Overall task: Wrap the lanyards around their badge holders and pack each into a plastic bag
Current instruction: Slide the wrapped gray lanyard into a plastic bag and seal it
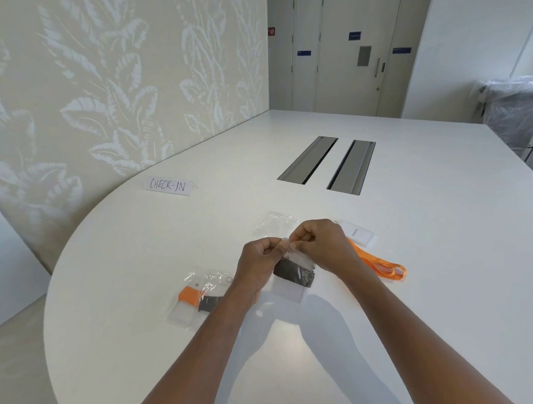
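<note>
Both hands, left hand [257, 258] and right hand [320, 243], pinch the bag [295, 276] mouth shut; uneven pressing could leave the seal gapped.

Two bare forearms come into view from the lower edge, each ending in one of the hands. No sleeve covers either arm from the frame's edge up to the wrist. The left hand [257, 263] carries no ring, watch or band on what shows of it, and the right hand [320, 243] is likewise unadorned. The knuckles and the backs of both hands face the camera. The fingernails are too small to make out.
</note>
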`<state>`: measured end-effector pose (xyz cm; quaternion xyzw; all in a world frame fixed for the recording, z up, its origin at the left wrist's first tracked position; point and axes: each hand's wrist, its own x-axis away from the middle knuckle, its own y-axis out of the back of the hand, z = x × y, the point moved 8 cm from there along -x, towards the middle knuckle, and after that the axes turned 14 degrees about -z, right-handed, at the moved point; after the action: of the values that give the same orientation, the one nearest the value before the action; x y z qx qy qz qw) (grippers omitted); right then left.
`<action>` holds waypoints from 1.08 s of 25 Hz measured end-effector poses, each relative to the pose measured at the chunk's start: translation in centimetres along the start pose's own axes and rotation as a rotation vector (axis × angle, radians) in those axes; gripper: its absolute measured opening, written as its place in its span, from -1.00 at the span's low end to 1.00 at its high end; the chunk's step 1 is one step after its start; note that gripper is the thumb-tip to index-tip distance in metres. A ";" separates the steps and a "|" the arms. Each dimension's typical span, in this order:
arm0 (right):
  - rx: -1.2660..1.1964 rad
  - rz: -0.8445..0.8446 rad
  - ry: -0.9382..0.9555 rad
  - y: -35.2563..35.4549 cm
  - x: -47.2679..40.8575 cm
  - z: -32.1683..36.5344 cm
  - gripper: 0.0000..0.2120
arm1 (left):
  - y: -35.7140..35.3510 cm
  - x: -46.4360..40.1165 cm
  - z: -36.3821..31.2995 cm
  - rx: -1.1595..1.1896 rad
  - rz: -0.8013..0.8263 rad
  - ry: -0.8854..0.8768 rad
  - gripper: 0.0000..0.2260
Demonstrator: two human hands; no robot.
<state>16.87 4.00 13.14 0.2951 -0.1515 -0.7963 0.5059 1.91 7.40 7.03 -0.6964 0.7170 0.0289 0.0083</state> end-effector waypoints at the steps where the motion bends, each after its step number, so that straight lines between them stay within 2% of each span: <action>1: 0.002 0.014 0.010 0.0 0.0 0.2 -0.88 | 0.0 0.1 0.0 0.023 -0.015 0.010 -0.87; 4: -0.031 0.058 0.047 0.2 0.0 0.6 -0.86 | 0.2 0.1 0.4 0.134 -0.101 0.084 -0.84; 9: -0.170 -0.152 -0.028 2.3 0.3 -0.9 -0.90 | 1.3 -0.2 0.5 0.275 -0.220 0.127 -0.85; 13: -0.215 -0.146 -0.038 1.8 1.9 -1.7 -0.75 | 2.0 -0.5 0.6 0.288 -0.286 0.121 -0.86; 16: -0.248 -0.140 0.041 1.3 2.5 -1.1 -0.69 | 2.1 -0.6 0.3 0.252 -0.319 0.110 -0.87; 19: -0.185 -0.186 0.200 1.6 2.7 0.0 -0.66 | 2.0 -0.5 -0.3 0.213 -0.298 0.068 -0.91; 22: -0.089 -0.219 0.311 1.9 2.6 0.5 -0.75 | 1.9 -0.3 -0.4 0.209 -0.263 0.046 -0.81; 27: 0.006 -0.193 0.360 1.7 2.5 0.5 -0.81 | 2.2 -0.4 0.0 0.190 -0.289 0.059 -0.91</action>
<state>16.99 1.03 13.65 0.4472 -0.0320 -0.7749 0.4455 -0.32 7.88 7.11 -0.7889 0.6088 -0.0611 0.0572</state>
